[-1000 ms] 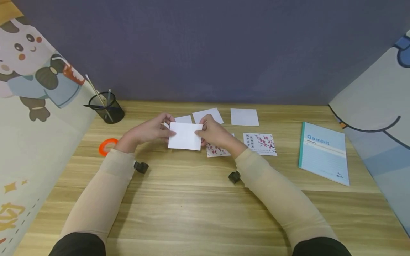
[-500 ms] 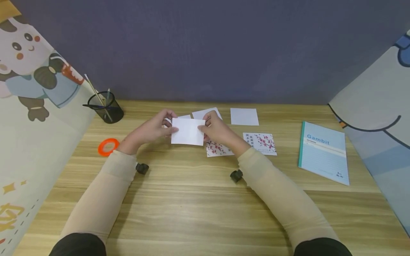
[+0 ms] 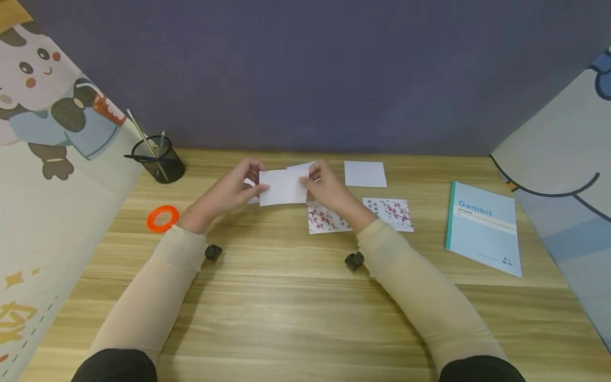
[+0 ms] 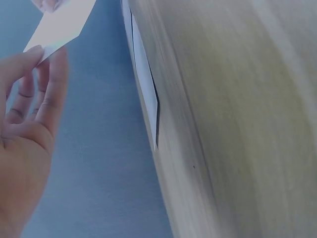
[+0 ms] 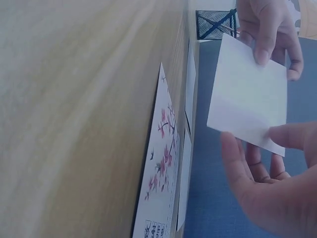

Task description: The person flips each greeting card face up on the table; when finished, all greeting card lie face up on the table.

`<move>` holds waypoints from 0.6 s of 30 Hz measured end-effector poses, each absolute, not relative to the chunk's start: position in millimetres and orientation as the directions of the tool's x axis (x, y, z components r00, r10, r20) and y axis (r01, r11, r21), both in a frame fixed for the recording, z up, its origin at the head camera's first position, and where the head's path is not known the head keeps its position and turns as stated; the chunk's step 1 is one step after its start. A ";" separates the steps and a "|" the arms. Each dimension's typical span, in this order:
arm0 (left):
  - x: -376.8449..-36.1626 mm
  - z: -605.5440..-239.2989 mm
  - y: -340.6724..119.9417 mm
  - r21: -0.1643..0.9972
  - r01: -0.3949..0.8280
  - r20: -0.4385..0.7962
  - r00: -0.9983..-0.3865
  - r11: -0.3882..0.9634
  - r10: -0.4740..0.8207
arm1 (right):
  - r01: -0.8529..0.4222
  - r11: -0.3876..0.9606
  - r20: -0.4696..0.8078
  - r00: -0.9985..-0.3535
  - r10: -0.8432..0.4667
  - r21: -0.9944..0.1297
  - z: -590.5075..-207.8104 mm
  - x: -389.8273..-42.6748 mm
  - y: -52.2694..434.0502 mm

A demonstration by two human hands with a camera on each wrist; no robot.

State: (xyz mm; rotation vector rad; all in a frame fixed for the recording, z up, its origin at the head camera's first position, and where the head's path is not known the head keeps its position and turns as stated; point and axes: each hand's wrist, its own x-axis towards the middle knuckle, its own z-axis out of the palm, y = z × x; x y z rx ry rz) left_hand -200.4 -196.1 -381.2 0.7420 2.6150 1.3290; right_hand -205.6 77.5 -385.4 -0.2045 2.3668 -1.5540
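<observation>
A white paper card (image 3: 284, 187) is held above the wooden desk (image 3: 296, 307) between both hands. My left hand (image 3: 229, 192) pinches its left edge, thumb on top. My right hand (image 3: 329, 188) pinches its right edge. The right wrist view shows the same card (image 5: 250, 94) with fingers of both hands on its corners. In the left wrist view only a corner of the card (image 4: 62, 22) shows above my left fingers (image 4: 42, 84). Under my right hand lies a cherry-blossom card (image 3: 326, 218), with a second one (image 3: 389, 212) beside it.
White cards lie at the back of the desk, one (image 3: 365, 174) apart to the right. A black mesh pen holder (image 3: 157, 159) and an orange tape ring (image 3: 162, 218) are at the left. A light-blue notebook (image 3: 482, 227) lies at the right. Padded walls close in both sides.
Both hands have carried the white card away from me and slightly right, and it now looks flatter. The blossom card under my right hand shows more.
</observation>
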 end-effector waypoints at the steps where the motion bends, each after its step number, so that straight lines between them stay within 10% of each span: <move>1: -199.7 -380.7 -195.2 0.774 0.391 0.133 -0.869 0.498 0.476 | 0.043 0.402 -0.165 -0.948 -0.274 -0.915 -385.3 -205.6 78.0; 18: -194.3 -376.8 -185.0 0.579 0.586 0.369 -0.809 0.567 0.458 | 0.065 0.258 -0.115 -0.976 -0.186 -0.964 -386.5 -208.1 80.4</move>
